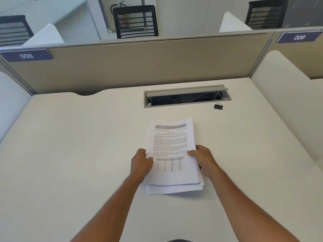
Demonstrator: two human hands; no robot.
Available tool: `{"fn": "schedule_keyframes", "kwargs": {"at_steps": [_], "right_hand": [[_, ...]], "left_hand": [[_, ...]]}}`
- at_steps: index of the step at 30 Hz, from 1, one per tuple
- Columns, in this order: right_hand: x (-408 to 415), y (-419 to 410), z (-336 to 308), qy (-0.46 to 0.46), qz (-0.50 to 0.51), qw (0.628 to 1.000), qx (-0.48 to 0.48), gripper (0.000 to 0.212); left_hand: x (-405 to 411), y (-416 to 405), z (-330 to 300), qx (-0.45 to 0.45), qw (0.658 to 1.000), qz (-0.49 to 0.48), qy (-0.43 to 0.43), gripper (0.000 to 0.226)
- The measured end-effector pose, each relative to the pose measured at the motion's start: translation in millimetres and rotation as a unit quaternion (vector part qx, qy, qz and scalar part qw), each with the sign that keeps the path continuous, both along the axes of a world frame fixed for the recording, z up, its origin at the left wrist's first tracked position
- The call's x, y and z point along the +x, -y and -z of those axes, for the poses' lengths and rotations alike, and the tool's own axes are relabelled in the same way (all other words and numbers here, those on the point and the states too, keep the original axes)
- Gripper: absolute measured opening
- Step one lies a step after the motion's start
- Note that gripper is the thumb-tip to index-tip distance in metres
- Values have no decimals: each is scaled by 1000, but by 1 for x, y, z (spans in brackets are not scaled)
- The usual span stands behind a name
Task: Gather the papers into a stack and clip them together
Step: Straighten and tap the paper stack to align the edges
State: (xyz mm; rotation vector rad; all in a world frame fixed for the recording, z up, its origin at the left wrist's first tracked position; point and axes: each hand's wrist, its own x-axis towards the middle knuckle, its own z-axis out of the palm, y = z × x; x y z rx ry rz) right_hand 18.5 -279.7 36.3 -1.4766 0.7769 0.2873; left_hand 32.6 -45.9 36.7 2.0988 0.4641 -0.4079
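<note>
A loose stack of printed white papers [172, 142] lies on the white desk [78, 145], its sheets slightly fanned at the near and left edges. My left hand [140, 163] grips the stack's left edge, thumb on the top sheet. My right hand [203, 158] holds the right edge, thumb on top and fingers under or beside the sheets. A black binder clip [218, 106] stands by itself on the desk, far right of the stack, just in front of the cable tray.
An open grey cable tray [187, 97] with cables inside is sunk into the desk behind the papers. A beige partition [139, 67] closes the back, white side dividers [283, 95] flank the desk. Black mesh chairs stand beyond the partition.
</note>
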Motion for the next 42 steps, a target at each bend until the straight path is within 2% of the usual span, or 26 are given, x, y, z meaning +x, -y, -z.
{"fn": "schedule_keyframes", "kwargs": {"at_steps": [1, 6, 8, 11, 13, 17, 21, 24, 30, 38, 40, 42], "right_hand": [[1, 2, -2, -3, -17, 1000, 9, 28], [5, 13, -16, 24, -18, 998, 52, 30], [5, 14, -22, 45, -18, 995, 85, 30], [6, 11, -29, 89, -50, 989, 103, 33], [10, 5, -35, 126, -65, 988, 60, 35], [14, -11, -60, 236, -53, 969, -54, 28], [13, -27, -71, 318, -20, 944, -85, 33], [10, -32, -60, 309, -18, 948, -77, 36], [7, -36, -49, 291, -34, 954, -69, 46], [8, -38, -59, 298, -29, 949, -94, 44], [10, -33, -75, 329, -16, 937, -118, 49], [13, -27, -97, 393, -9, 901, -181, 63]], "left_hand": [[1, -1, -1, -6, 1000, -2, -1, 20], [11, -9, -5, -42, 998, -30, -27, 53], [18, -16, -10, -115, 992, -46, -37, 60], [24, -29, -27, -286, 957, -10, -42, 40], [26, -32, -41, -325, 945, 19, 21, 34], [21, -21, -68, -274, 939, 13, 207, 45], [14, -10, -77, -200, 932, -23, 301, 46], [8, -9, -70, -175, 937, -41, 298, 42], [2, -8, -55, -176, 949, -54, 257, 48], [6, 2, -58, -159, 949, -70, 264, 21], [8, -1, -61, -145, 949, -67, 270, 22], [11, -4, -68, -116, 949, -58, 286, 21]]}}
